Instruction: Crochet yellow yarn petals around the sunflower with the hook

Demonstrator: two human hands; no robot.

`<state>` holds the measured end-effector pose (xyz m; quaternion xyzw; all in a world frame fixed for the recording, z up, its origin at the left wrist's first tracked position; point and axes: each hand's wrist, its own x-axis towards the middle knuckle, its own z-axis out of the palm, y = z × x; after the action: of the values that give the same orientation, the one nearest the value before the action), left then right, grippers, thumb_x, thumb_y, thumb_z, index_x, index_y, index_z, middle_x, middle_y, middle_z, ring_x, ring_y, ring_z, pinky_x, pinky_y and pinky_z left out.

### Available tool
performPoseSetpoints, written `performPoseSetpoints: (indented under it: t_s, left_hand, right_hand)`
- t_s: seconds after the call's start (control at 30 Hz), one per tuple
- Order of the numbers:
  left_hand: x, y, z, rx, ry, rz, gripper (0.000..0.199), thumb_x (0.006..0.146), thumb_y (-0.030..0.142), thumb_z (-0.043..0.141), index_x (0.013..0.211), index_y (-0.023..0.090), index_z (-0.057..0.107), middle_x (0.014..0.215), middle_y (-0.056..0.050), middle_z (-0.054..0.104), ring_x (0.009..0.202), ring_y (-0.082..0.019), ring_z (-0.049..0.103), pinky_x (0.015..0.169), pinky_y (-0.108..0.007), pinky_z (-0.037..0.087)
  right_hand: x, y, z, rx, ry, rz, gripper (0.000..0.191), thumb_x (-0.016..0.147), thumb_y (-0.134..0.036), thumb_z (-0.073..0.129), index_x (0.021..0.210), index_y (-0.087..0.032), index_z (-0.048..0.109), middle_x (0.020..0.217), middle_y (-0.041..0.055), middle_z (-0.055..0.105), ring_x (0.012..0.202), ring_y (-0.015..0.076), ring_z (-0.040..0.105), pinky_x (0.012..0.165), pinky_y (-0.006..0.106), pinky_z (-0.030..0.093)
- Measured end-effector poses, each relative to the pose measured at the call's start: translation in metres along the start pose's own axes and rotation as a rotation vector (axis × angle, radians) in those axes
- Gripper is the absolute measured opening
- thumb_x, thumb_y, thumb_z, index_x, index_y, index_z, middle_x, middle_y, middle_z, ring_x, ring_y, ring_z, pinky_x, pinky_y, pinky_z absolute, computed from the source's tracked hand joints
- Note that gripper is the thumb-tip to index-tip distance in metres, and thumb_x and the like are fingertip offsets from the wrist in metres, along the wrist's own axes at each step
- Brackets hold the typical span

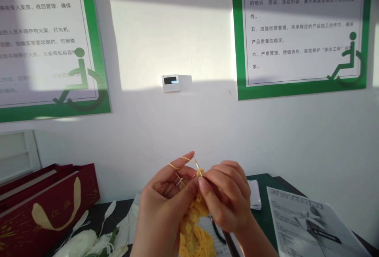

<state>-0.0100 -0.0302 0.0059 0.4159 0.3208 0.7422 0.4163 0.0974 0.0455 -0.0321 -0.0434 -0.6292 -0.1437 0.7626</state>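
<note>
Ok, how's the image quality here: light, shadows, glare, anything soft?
Head view: hard-edged sunlight on the wall; the small wall unit throws a shadow to its right, with a bright reflection on its screen. Head view: the left poster's lower lines look washed out; both left hand and right hand sit in softer light.

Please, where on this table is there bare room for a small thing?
One narrow strip of dark green cutting mat shows bare, between the right forearm and the printed grey-and-white sheet, below the small white papers. The left is crowded: dark red paper bag with cream handles, white flower pieces. Yellow yarn fills the front middle.
</note>
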Motion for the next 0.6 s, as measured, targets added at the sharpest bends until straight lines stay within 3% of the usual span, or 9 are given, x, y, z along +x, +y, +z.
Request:
performPoseSetpoints:
  t_s: [0.1, 0.2, 0.33, 0.43, 0.6]
  left_hand:
    - [0.001, 0.001, -0.003, -0.078, -0.142, -0.221, 0.041, 0.057, 0.013, 0.098, 0.096, 0.018, 0.086, 0.074, -0.001, 0.073, 0.066, -0.014, 0.072, 0.067, -0.022, 0.06]
    - [0.005, 0.003, -0.01, -0.117, -0.263, -0.376, 0.043, 0.054, 0.016, 0.099, 0.095, 0.017, 0.087, 0.077, -0.004, 0.074, 0.068, -0.017, 0.073, 0.069, -0.027, 0.061]
    - [0.01, 0.006, -0.018, -0.049, -0.307, -0.348, 0.039, 0.058, 0.019, 0.098, 0.095, 0.02, 0.087, 0.083, -0.008, 0.077, 0.071, -0.021, 0.074, 0.069, -0.032, 0.061]
    - [0.011, 0.008, -0.02, 0.0, -0.335, -0.331, 0.038, 0.057, 0.019, 0.098, 0.094, 0.02, 0.087, 0.087, -0.009, 0.078, 0.071, -0.02, 0.073, 0.065, -0.028, 0.06]
    - [0.011, 0.012, -0.022, -0.03, -0.405, -0.378, 0.031, 0.058, 0.018, 0.098, 0.086, 0.016, 0.086, 0.072, -0.005, 0.074, 0.06, -0.014, 0.071, 0.059, -0.021, 0.056]
  right_hand:
    - [-0.001, 0.001, -0.002, 0.005, 0.092, -0.079, 0.021, 0.093, -0.01, 0.06, 0.098, -0.029, 0.065, 0.074, -0.001, 0.068, 0.064, 0.0167, 0.06, 0.064, 0.037, 0.049]
    - [-0.002, 0.003, 0.001, 0.332, 0.081, 0.141, 0.008, 0.099, -0.023, 0.06, 0.096, -0.028, 0.064, 0.074, -0.0002, 0.065, 0.066, 0.0179, 0.06, 0.064, 0.037, 0.051]
    - [0.001, 0.001, 0.002, 0.698, 0.125, 0.462, 0.009, 0.1, -0.032, 0.062, 0.094, -0.026, 0.061, 0.072, -0.0003, 0.064, 0.064, 0.0178, 0.062, 0.062, 0.034, 0.051]
    - [0.003, -0.001, -0.002, 0.795, 0.122, 0.55, 0.009, 0.103, -0.031, 0.058, 0.096, -0.025, 0.06, 0.072, -0.0009, 0.066, 0.062, 0.0163, 0.062, 0.062, 0.032, 0.05]
    - [0.004, 0.001, -0.005, 0.915, 0.068, 0.727, 0.017, 0.103, -0.037, 0.057, 0.092, -0.024, 0.058, 0.065, -0.0041, 0.058, 0.055, 0.0133, 0.052, 0.056, 0.027, 0.042]
